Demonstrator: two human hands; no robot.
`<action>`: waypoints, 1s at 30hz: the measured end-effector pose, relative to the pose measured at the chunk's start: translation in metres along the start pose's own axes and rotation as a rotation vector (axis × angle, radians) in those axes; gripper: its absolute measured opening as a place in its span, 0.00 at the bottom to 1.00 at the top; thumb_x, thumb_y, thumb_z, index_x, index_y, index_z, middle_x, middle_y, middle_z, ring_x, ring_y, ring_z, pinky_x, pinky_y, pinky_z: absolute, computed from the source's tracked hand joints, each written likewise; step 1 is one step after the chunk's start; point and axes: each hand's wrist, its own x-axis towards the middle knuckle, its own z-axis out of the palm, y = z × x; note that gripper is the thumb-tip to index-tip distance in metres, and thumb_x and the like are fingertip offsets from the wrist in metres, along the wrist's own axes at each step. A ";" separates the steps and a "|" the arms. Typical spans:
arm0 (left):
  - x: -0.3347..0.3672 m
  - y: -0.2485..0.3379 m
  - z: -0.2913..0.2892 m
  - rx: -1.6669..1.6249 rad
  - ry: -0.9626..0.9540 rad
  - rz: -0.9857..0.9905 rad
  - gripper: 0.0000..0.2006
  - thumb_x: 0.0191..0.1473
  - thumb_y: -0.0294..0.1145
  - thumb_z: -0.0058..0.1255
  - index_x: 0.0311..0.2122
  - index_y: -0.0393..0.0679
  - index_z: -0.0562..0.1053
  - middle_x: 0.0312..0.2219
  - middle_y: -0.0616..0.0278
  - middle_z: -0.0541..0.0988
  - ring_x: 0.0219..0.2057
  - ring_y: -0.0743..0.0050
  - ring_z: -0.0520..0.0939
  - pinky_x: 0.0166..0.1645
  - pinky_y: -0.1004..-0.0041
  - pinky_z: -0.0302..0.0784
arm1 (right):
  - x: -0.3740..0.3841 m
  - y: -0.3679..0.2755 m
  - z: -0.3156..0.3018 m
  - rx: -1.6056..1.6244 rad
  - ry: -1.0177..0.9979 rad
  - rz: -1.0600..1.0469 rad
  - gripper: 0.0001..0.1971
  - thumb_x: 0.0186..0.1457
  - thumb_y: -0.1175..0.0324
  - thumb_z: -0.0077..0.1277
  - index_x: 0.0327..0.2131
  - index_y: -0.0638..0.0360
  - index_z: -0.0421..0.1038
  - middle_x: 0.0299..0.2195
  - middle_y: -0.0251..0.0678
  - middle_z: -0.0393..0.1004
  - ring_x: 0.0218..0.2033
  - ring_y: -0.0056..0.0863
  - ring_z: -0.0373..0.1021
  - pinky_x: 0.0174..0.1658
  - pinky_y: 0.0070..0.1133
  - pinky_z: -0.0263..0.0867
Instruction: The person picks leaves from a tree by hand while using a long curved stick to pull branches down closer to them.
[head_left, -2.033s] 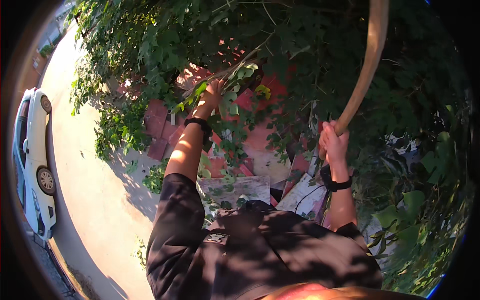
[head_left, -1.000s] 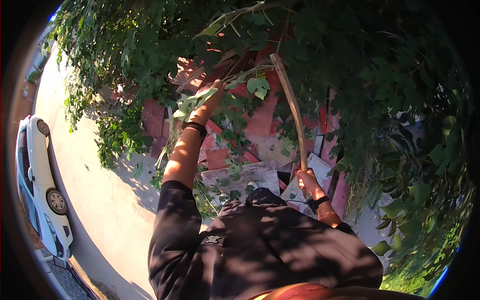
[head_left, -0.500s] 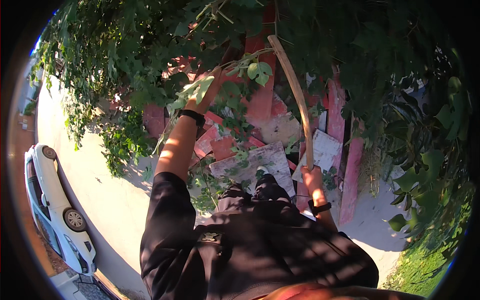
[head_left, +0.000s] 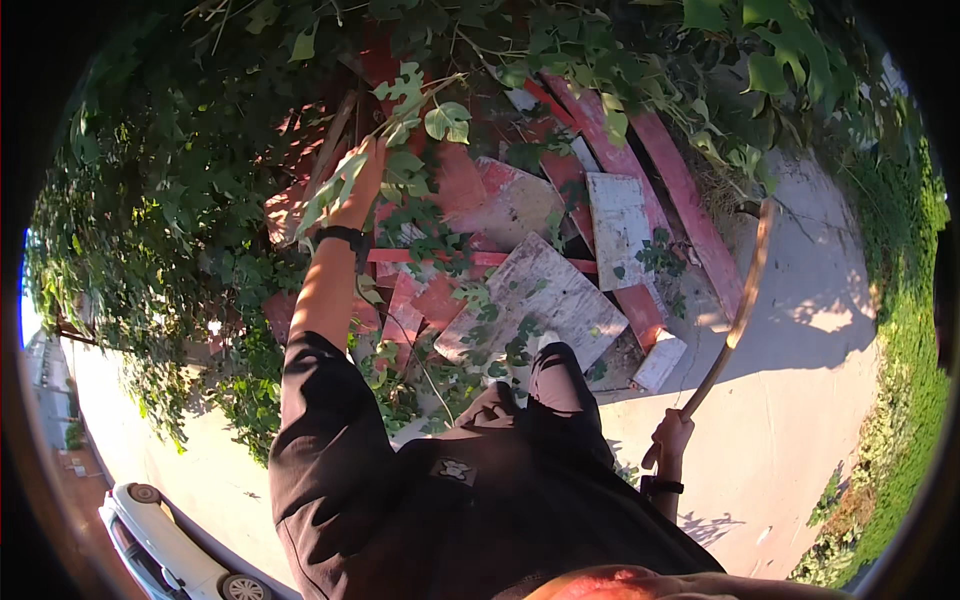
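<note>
My left hand [head_left: 366,172] reaches forward into the foliage, closed round a leafy branch [head_left: 408,112]. Its broad, lobed leaves hang over my wrist and partly cover the fingers. Out to the right, my right hand [head_left: 673,432] grips the lower end of a long, slightly curved wooden handle [head_left: 738,328]. This handle slants up and away to the right. A small dark piece shows beside its far end; I cannot make out its shape. Between my arms, a worn whitish board [head_left: 535,300] lies at my feet.
Red and white boards [head_left: 620,225] lie in a jumbled pile ahead, with vines [head_left: 150,200] hanging over it from the left and far side. A white car [head_left: 175,550] stands on the pavement at lower left. Green plants [head_left: 905,380] line the right edge.
My right hand has swung the wooden handle out to the right, away from the boards. My left hand still holds the branch. The whole view has turned, showing more pavement at the right.
</note>
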 end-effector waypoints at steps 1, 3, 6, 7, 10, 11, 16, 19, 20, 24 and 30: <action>-0.011 0.030 -0.027 -0.078 -0.094 -0.060 0.11 0.63 0.39 0.41 0.41 0.43 0.71 0.33 0.50 0.79 0.36 0.51 0.80 0.40 0.60 0.75 | -0.004 0.009 -0.017 0.018 0.048 -0.008 0.14 0.54 0.71 0.46 0.16 0.52 0.57 0.08 0.24 0.54 0.06 0.18 0.53 0.09 0.20 0.50; -0.090 0.035 -0.062 -0.549 -0.347 -0.357 0.15 0.63 0.34 0.40 0.52 0.41 0.66 0.43 0.47 0.75 0.43 0.49 0.78 0.45 0.61 0.74 | -0.013 0.022 -0.030 0.060 0.061 -0.048 0.13 0.54 0.71 0.46 0.17 0.53 0.58 0.09 0.25 0.55 0.06 0.17 0.53 0.09 0.20 0.50; -0.192 0.050 -0.143 -0.755 -0.448 -0.680 0.17 0.65 0.34 0.39 0.53 0.37 0.68 0.43 0.42 0.76 0.42 0.45 0.78 0.45 0.61 0.76 | -0.015 0.070 -0.069 -0.021 -0.003 -0.065 0.13 0.52 0.72 0.49 0.17 0.54 0.59 0.10 0.24 0.56 0.08 0.16 0.53 0.11 0.20 0.50; -0.226 0.055 -0.179 -0.813 -0.367 -0.821 0.16 0.66 0.36 0.38 0.49 0.36 0.71 0.38 0.40 0.78 0.39 0.41 0.79 0.42 0.59 0.76 | -0.007 0.100 -0.084 -0.076 -0.019 -0.116 0.14 0.51 0.72 0.50 0.17 0.54 0.58 0.11 0.24 0.56 0.09 0.16 0.54 0.12 0.21 0.49; -0.427 0.055 -0.249 -0.650 -0.463 -1.110 0.16 0.67 0.36 0.36 0.48 0.34 0.71 0.38 0.41 0.79 0.39 0.42 0.79 0.43 0.62 0.76 | 0.011 0.184 -0.106 -0.233 -0.052 -0.132 0.16 0.51 0.70 0.52 0.16 0.54 0.58 0.12 0.24 0.58 0.10 0.17 0.54 0.14 0.21 0.49; -0.538 0.055 -0.287 -0.568 -0.332 -1.138 0.16 0.67 0.37 0.36 0.43 0.35 0.72 0.33 0.44 0.79 0.32 0.53 0.80 0.35 0.64 0.76 | 0.006 0.202 -0.112 -0.284 -0.252 -0.229 0.14 0.52 0.70 0.52 0.18 0.55 0.59 0.12 0.24 0.58 0.11 0.17 0.55 0.16 0.22 0.50; -0.744 0.172 -0.462 -0.675 -1.067 -1.673 0.16 0.65 0.39 0.38 0.46 0.37 0.70 0.36 0.45 0.78 0.34 0.52 0.81 0.37 0.60 0.76 | -0.049 0.244 -0.158 -0.352 -0.381 0.014 0.14 0.52 0.67 0.52 0.17 0.58 0.63 0.10 0.23 0.57 0.12 0.16 0.58 0.15 0.22 0.53; -0.818 0.281 -0.557 -0.970 -1.446 -1.949 0.17 0.63 0.39 0.39 0.48 0.38 0.69 0.38 0.45 0.78 0.34 0.51 0.82 0.37 0.58 0.77 | -0.047 0.253 -0.168 -0.487 -0.405 -0.032 0.13 0.49 0.66 0.55 0.18 0.58 0.65 0.10 0.25 0.59 0.10 0.18 0.60 0.13 0.22 0.53; -0.841 0.313 -0.604 -1.043 -1.526 -2.058 0.17 0.63 0.40 0.39 0.49 0.38 0.69 0.38 0.46 0.78 0.35 0.50 0.82 0.38 0.57 0.77 | -0.051 0.252 -0.163 -0.543 -0.443 -0.075 0.12 0.48 0.66 0.55 0.18 0.58 0.65 0.10 0.26 0.60 0.09 0.19 0.60 0.12 0.22 0.53; -0.844 0.375 -0.644 -1.280 -1.691 -2.206 0.19 0.61 0.41 0.40 0.51 0.39 0.67 0.41 0.46 0.78 0.36 0.49 0.82 0.39 0.54 0.77 | 0.019 0.255 -0.130 -0.639 -0.457 -0.240 0.12 0.49 0.69 0.54 0.17 0.58 0.63 0.10 0.24 0.59 0.09 0.18 0.60 0.13 0.22 0.53; -0.827 0.391 -0.590 -1.192 -1.586 -2.313 0.16 0.62 0.42 0.38 0.44 0.43 0.71 0.40 0.48 0.80 0.37 0.56 0.83 0.40 0.57 0.78 | 0.030 0.154 -0.033 -0.462 -0.566 -0.680 0.11 0.54 0.64 0.57 0.26 0.61 0.70 0.16 0.30 0.73 0.16 0.19 0.70 0.16 0.18 0.60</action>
